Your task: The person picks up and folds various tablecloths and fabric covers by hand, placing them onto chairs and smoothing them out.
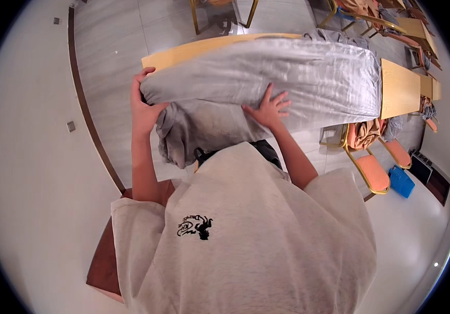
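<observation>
A grey fabric cover [225,86] lies stretched over most of a long wooden table [193,51], whose far edge shows bare. At the table's left end, my left hand [146,102] grips the gathered edge of the cover, its fingers around the corner and its thumb on the near side. Loose, bunched cloth hangs below that hand, towards my body. My right hand [270,110] rests with spread fingers on the cover near the middle of the near side. At the right end the fabric is drawn over the table's end, with creases along it.
Beyond the cover's right end stands another wooden table [401,88]. Gold-framed chairs with orange seats [372,172] stand to the right, some bearing brown and grey cloths. A blue basket [401,181] is beside them. A wall [32,157] runs along the left; a dark red box-like piece [105,263] is by my left side.
</observation>
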Demonstrator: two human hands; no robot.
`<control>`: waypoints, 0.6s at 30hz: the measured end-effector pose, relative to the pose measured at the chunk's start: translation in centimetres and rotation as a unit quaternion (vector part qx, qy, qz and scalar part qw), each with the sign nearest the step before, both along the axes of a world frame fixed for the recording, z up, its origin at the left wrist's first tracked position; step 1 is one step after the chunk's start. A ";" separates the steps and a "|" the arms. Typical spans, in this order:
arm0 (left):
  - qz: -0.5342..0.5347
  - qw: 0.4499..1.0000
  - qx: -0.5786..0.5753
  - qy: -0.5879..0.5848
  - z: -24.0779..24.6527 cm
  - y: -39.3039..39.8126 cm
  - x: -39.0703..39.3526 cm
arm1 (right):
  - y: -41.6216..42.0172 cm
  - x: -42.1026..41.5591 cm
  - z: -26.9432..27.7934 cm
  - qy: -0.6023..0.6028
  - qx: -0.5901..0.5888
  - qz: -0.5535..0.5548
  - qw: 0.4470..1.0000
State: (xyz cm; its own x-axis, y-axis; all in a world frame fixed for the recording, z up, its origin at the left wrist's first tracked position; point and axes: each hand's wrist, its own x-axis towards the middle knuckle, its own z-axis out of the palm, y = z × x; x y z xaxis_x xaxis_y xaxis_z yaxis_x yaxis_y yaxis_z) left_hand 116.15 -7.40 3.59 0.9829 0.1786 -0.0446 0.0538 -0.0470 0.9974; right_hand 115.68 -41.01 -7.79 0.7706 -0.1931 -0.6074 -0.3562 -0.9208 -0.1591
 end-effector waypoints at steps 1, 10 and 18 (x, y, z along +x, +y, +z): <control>0.014 0.988 -0.143 0.056 -0.5 0.1 -0.1 | 0.6 0.9 0.4 0.005 -0.010 -0.004 1.000; -0.047 0.824 -0.281 0.490 -9.2 1.8 0.4 | 1.4 1.3 -1.9 -0.040 -0.031 0.003 0.999; -0.116 0.676 -0.503 0.525 -10.0 6.6 0.2 | 1.5 1.0 -1.9 -0.073 -0.050 -0.009 0.996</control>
State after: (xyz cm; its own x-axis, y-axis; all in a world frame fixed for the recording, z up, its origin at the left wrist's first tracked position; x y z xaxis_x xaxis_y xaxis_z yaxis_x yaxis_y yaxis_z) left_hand 116.35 -0.83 -6.37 0.3108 -0.6153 -0.7244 0.8654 0.4984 -0.0521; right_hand 116.68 -39.49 -9.65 0.8450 -0.2609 -0.4669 -0.3518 -0.9286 -0.1178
